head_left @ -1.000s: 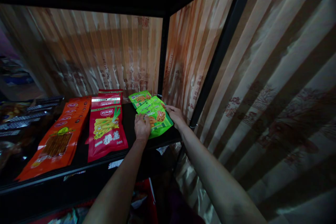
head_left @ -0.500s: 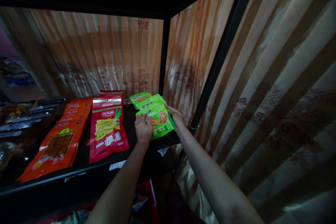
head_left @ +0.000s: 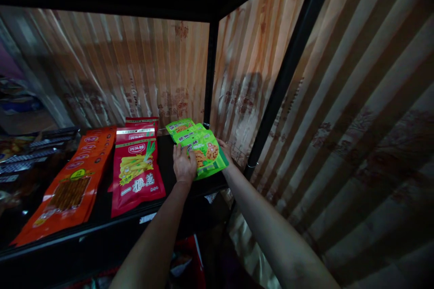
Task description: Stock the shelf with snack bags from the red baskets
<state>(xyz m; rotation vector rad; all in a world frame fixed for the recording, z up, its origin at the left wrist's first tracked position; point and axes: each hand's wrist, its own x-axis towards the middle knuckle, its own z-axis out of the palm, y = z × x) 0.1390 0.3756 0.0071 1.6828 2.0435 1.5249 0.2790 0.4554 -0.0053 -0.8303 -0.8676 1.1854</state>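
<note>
A green snack pouch (head_left: 207,156) lies tilted on top of a short row of like green pouches (head_left: 180,127) at the right end of a black shelf (head_left: 101,230). My left hand (head_left: 183,165) grips the pouch's left edge, thumb on top. My right hand (head_left: 226,150) is at the pouch's right side and mostly hidden behind it; its fingers curl along that edge.
Left of the green pouches lie red snack pouches (head_left: 136,171), then a row of orange ones (head_left: 73,185), then dark packets (head_left: 20,156). A black upright post (head_left: 271,99) stands at the shelf's right corner. Striped curtain cloth (head_left: 356,144) hangs behind and to the right.
Both hands have lifted and tilted the front green pouch a little and shifted it slightly back and left. My right hand has slid further behind its edge.
</note>
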